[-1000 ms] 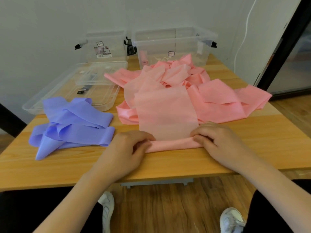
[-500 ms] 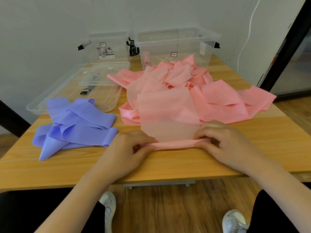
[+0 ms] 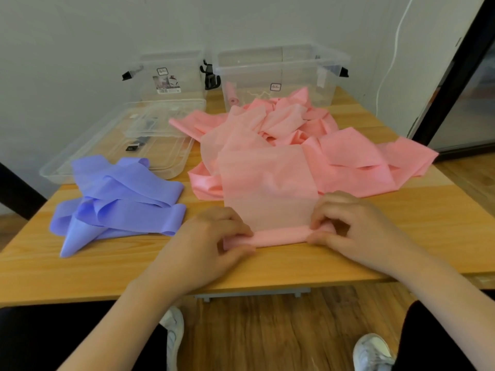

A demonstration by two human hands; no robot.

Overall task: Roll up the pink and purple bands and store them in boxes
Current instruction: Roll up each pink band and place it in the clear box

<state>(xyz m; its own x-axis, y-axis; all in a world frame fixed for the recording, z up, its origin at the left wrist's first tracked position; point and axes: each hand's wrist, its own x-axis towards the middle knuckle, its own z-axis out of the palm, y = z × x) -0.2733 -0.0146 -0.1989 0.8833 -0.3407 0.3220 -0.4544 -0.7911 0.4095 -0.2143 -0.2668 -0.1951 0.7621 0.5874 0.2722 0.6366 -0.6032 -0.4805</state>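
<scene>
A long pink band (image 3: 270,183) lies in a loose heap across the middle of the wooden table (image 3: 417,231), with its near end wound into a thin roll (image 3: 281,235). My left hand (image 3: 211,245) pinches the roll's left end and my right hand (image 3: 356,226) pinches its right end. A purple band (image 3: 120,204) lies crumpled at the left. Two clear boxes stand at the back: the left box (image 3: 171,76) and the right box (image 3: 281,73), which holds a small pink roll (image 3: 231,96).
A clear lid (image 3: 112,145) lies flat behind the purple band. A wall runs close behind the boxes, with a white cable (image 3: 393,49) and a dark door frame (image 3: 452,70) at the right. My shoes and the wooden floor show below the table edge.
Both hands have turned the pink roll a little further away from me, so it has grown slightly thicker. The heap and the purple band have stayed where they were.
</scene>
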